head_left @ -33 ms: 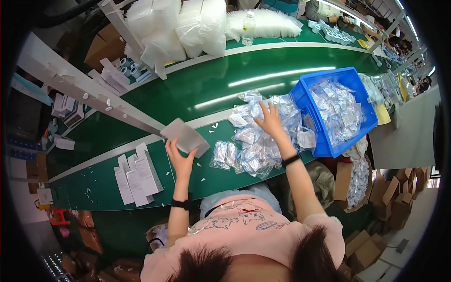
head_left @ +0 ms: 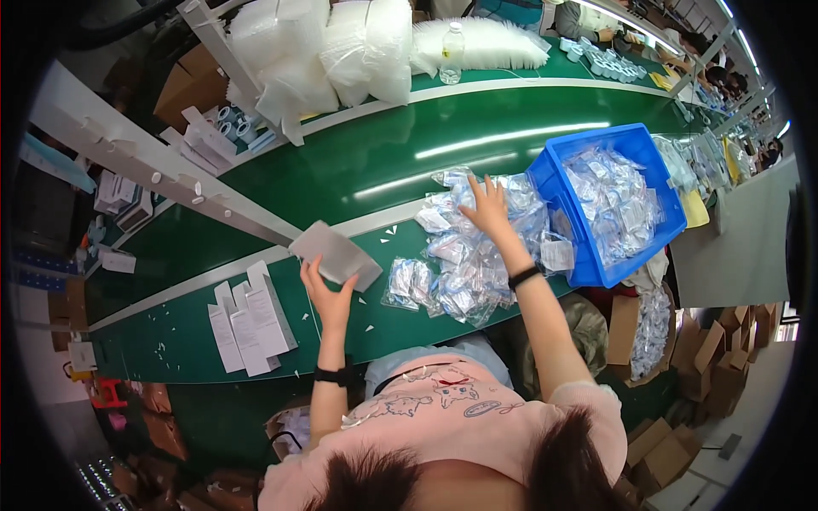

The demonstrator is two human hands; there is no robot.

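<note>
A pale white-grey carton is held in my left hand, thumb on one side and fingers on the other, tilted above the green bench. My right hand is spread over the far part of a heap of clear plastic packets, fingers apart. Whether its fingertips press on the packets I cannot tell. The packets seem to hold small white and blue pieces, too small to name. A smaller cluster of packets lies at the heap's left side, nearer my left hand.
A blue bin full of similar packets stands right of the heap. Several white cartons lie on the bench at left. A slanting metal post rises beyond my left hand. A plastic bottle and bubble-wrap rolls stand at the back.
My right hand has shifted slightly away from me over the packets, its fingers a little more spread. My left hand and the carton have barely moved.
</note>
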